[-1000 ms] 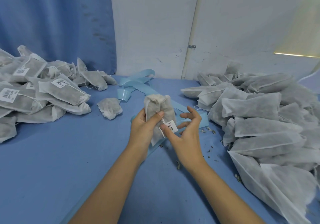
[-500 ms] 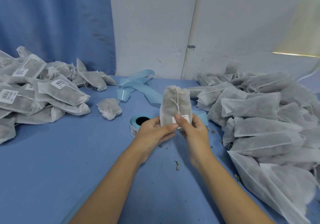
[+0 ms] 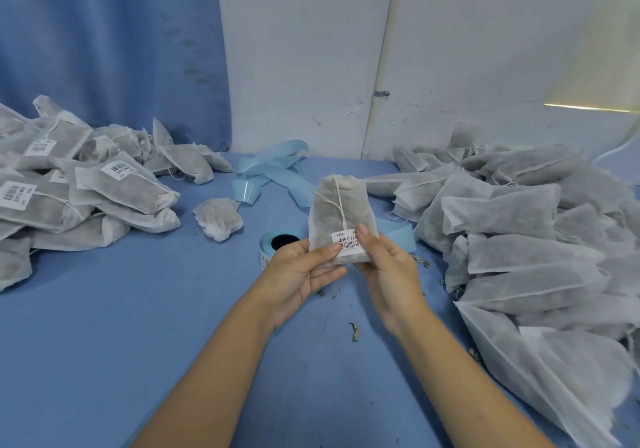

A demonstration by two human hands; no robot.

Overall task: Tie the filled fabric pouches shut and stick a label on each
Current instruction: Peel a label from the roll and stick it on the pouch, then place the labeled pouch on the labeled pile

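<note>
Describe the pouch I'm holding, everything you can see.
The pouch is thin white fabric, dark filling showing through, held upright over the table. Its gathered top is tied with white string hanging down the front. A barcode label sits low on it. The left hand pinches its lower left; the right hand presses a thumb on the label.

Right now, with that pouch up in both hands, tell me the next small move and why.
Likely lay the tied white fabric pouch on the left pile of labelled pouches: its string looks knotted and its white barcode label is already stuck on.
</note>
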